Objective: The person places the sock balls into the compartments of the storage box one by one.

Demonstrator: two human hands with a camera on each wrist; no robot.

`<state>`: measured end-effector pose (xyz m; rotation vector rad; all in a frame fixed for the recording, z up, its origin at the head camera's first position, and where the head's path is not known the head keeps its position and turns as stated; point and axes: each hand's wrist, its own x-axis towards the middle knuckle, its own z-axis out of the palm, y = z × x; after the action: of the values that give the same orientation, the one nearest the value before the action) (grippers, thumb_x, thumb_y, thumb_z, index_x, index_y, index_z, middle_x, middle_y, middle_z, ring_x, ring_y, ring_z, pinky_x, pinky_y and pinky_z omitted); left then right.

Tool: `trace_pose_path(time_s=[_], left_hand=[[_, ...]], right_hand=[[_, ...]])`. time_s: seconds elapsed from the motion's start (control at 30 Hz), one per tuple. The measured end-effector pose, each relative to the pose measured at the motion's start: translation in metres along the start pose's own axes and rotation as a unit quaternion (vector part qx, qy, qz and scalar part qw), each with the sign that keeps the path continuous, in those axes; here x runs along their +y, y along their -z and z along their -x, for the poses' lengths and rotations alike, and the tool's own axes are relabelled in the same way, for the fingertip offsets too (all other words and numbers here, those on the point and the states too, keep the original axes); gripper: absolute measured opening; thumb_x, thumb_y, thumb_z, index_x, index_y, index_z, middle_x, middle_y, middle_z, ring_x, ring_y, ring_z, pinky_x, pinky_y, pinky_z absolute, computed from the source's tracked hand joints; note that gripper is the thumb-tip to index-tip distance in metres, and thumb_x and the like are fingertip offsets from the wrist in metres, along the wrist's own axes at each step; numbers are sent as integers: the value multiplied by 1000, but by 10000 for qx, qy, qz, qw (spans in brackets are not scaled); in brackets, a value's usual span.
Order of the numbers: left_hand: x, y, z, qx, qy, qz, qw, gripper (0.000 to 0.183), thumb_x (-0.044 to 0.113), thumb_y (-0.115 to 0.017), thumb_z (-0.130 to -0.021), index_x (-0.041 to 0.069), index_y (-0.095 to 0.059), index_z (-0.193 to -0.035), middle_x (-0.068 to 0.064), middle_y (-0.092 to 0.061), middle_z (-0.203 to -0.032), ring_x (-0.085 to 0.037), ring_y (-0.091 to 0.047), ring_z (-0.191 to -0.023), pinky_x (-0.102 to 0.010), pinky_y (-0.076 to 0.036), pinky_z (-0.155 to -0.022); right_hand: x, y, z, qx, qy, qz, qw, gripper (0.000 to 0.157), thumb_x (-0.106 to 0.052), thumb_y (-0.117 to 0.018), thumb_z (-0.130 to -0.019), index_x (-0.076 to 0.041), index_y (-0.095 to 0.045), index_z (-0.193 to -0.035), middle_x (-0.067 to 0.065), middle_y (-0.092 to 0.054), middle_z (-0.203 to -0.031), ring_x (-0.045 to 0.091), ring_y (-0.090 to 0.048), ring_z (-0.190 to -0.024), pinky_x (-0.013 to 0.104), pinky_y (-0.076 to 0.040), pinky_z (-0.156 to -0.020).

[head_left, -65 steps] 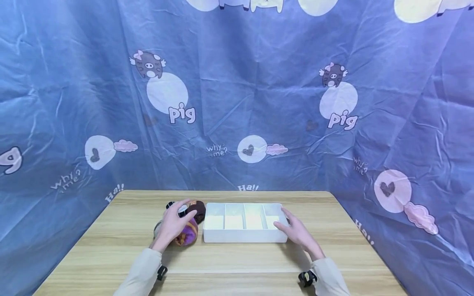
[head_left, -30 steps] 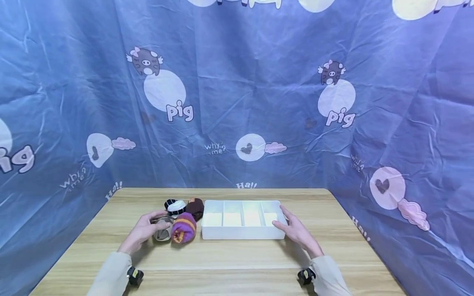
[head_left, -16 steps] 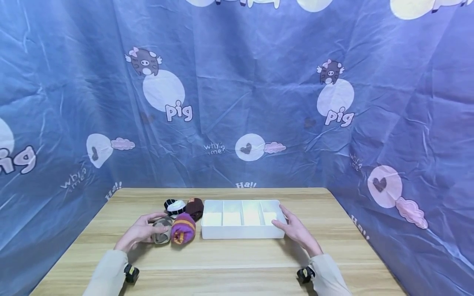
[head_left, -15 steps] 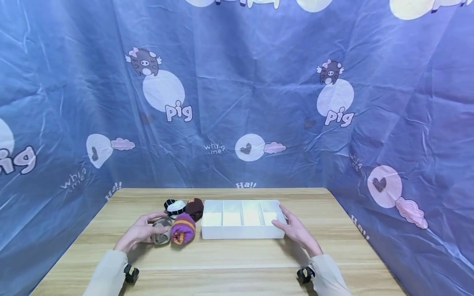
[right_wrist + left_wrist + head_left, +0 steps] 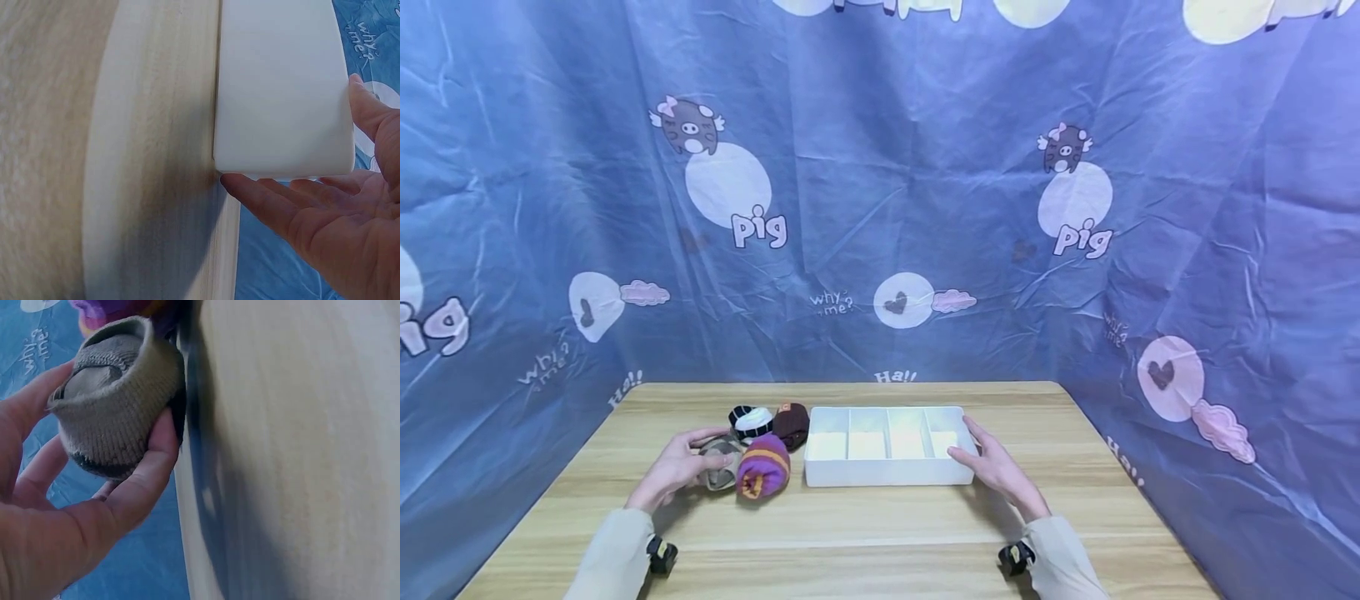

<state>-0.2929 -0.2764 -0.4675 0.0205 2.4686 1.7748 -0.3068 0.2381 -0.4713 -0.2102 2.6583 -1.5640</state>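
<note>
In the head view my left hand [image 5: 673, 468] holds a rolled grey camouflage sock [image 5: 721, 463], thumb on its near side and fingers round its far side. The left wrist view shows the ribbed cuff of this sock [image 5: 119, 406] between thumb and fingers, close beside the tabletop. Against its right side lies a purple and orange striped rolled sock [image 5: 765, 465]. My right hand [image 5: 997, 467] grips the right end of a white box [image 5: 889, 474] with several compartments, its thumb over the rim. Fingers [image 5: 269, 203] lie along the box's end wall in the right wrist view.
Behind the grey sock sits a black-and-white rolled sock [image 5: 751, 422], with a dark brown rolled sock [image 5: 792, 425] between it and the box. All rest on a wooden table [image 5: 820, 542]. A blue printed curtain [image 5: 850, 167] surrounds the table's back and sides.
My left hand has moved left and down from above the sock pile and taken hold of the grey sock. The purple sock has tilted slightly. My right hand has stayed at the box.
</note>
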Motion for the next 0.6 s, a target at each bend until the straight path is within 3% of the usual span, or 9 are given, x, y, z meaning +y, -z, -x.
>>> trace_pose_path(time_s=[0.23, 0.4, 0.47, 0.6], left_hand=[[9, 1, -2, 607, -271, -353, 9972, 70, 21, -78, -82, 4, -47, -143, -32, -52, -134, -14, -61, -77, -34, -55, -58], [19, -5, -2, 876, -447, -278, 9948, 70, 28, -79, -82, 4, -49, -142, -29, -54, -136, -5, -62, -84, -21, -55, -71], [22, -9, -3, 972, -513, -242, 9936, 71, 29, -79, -82, 4, -49, -142, -29, -55, -135, -6, -63, -92, -18, -54, -79], [26, -18, -4, 1122, -580, -243, 9917, 73, 33, -81, -80, 6, -51, -141, -26, -56, -136, -10, -63, -98, -18, -53, -79]], right_hand=[[3, 1, 0, 20, 36, 93, 9999, 83, -30, -65, -94, -2, -17, -156, 25, -15, -160, 45, -21, -144, 53, -19, -118], [4, 1, -1, 29, 36, 70, 10000, 82, -28, -65, -94, -2, -17, -155, 25, -15, -160, 46, -20, -144, 54, -19, -118], [4, 1, 0, 21, 49, 102, 9999, 83, -28, -65, -94, -2, -17, -155, 25, -15, -160, 46, -20, -144, 54, -19, -118], [5, 1, 0, -3, 59, 122, 9999, 82, -28, -65, -94, -1, -16, -155, 25, -15, -160, 45, -19, -145, 54, -18, -118]])
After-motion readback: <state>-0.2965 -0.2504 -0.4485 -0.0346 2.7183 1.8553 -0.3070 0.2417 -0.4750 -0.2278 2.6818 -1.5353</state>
